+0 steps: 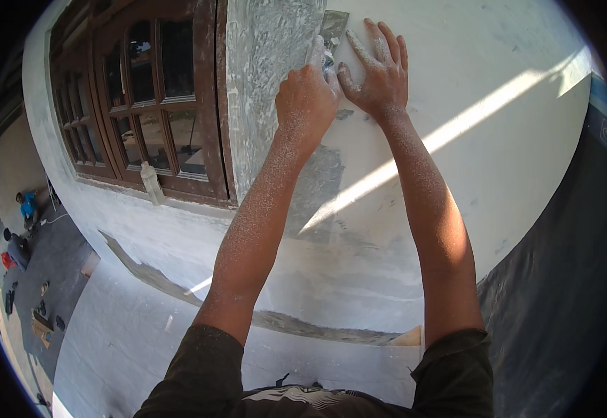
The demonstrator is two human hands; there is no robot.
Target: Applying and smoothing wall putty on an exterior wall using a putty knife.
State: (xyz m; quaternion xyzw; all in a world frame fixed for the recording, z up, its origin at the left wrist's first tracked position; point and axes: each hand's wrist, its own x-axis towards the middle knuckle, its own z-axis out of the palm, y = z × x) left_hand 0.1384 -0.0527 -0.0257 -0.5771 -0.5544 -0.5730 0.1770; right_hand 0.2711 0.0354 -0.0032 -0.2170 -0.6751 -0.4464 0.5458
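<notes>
Up at twelve o'clock, a putty knife (333, 28) lies flat against the white wall (498, 125), gripped by the closed left hand (308, 94). Just beside it at one o'clock, the right hand (379, 73) presses open-fingered on the wall. A brown wooden window (154, 104) sits at ten o'clock.

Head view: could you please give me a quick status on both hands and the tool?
Left hand shut on flat metal putty knife. Right hand open, flat against white plastered wall. Brown wooden window frame just left.
</notes>
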